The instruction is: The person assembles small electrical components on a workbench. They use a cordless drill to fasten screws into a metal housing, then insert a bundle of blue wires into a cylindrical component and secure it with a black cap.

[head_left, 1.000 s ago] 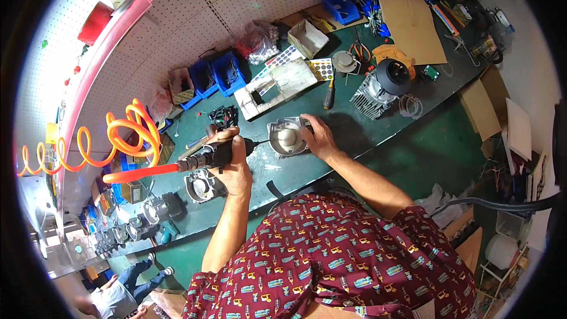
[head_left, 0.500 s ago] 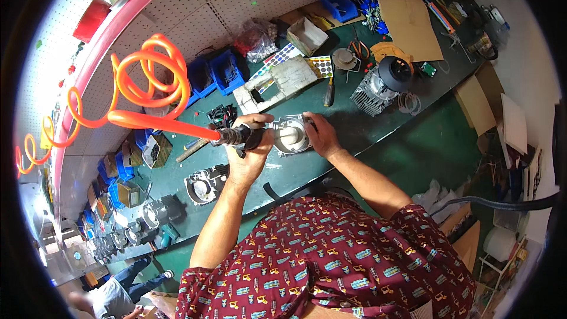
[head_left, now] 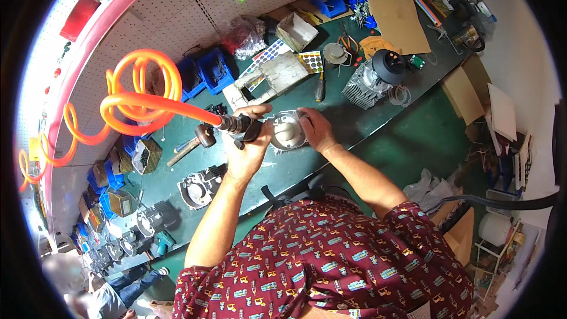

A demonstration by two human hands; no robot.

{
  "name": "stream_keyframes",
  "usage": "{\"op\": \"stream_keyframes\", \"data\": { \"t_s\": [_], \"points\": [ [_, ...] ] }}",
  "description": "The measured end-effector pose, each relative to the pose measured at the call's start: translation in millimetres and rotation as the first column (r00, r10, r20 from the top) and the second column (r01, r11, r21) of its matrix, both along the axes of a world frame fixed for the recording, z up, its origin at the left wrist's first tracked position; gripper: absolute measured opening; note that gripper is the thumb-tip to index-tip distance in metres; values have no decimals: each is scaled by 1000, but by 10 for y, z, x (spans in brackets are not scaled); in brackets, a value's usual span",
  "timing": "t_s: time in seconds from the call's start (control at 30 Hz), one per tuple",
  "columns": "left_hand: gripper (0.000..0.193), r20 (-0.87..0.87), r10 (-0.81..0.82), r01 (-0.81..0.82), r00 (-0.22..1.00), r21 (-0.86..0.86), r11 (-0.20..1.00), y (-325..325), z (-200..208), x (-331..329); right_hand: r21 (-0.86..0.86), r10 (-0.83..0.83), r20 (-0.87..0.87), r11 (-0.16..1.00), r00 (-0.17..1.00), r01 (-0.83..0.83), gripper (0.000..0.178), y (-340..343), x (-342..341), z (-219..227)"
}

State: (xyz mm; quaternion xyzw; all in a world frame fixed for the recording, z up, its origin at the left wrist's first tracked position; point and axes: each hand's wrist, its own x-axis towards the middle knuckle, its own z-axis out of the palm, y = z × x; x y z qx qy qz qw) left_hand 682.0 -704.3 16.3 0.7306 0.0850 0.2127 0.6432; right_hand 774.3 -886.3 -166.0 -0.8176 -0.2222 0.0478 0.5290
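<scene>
In my left hand is a black-and-metal air tool, with the fingers closed round it. An orange coiled hose runs into its upper end. The tool sits at the left side of a round grey metal housing with a pale dome in its middle; whether it touches the housing I cannot tell. My right hand grips the housing's right rim, thumb and fingers bent over the edge. Another open metal housing lies left of my left forearm. Beside my left hand rests a mallet.
Behind the housing lie a pale worn block and a screwdriver. Blue bins stand at the back. To the right is a finned motor with a black top. More housings line the bench's left, near another person.
The view has shifted slightly, so the bench items sit further left. The mallet's head now shows beside my left hand. Both hands keep their holds on the air tool and housing.
</scene>
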Motion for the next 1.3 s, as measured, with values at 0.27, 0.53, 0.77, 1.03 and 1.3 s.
{"op": "stream_keyframes", "data": {
  "t_s": [0.27, 0.53, 0.77, 1.03, 1.3],
  "points": [
    [17, 41, 51, -45, 998, -122, 991, -57, -223, 24, 7, 27, -6, 1000, 1000, -27, 40, -6, 49, -65],
    [20, -20, 226, -225, 974, 29, 974, -195, 14, 11, -34, 150, -130, 987, 980, -156, 47, -91, 73, 63],
    [30, 201, 262, -258, 944, -46, 965, -417, 190, -102, 62, 287, -44, 957, 957, -284, 55, -180, 160, -25],
    [29, 174, 339, -288, 924, -263, 921, -774, -128, -72, 13, 297, -51, 955, 953, -297, 53, -194, 195, 57],
    [27, 178, 341, -304, 923, -205, 930, -788, -194, -69, 34, 288, 4, 957, 958, -288, 51, -199, 202, 18]
  ]
}}
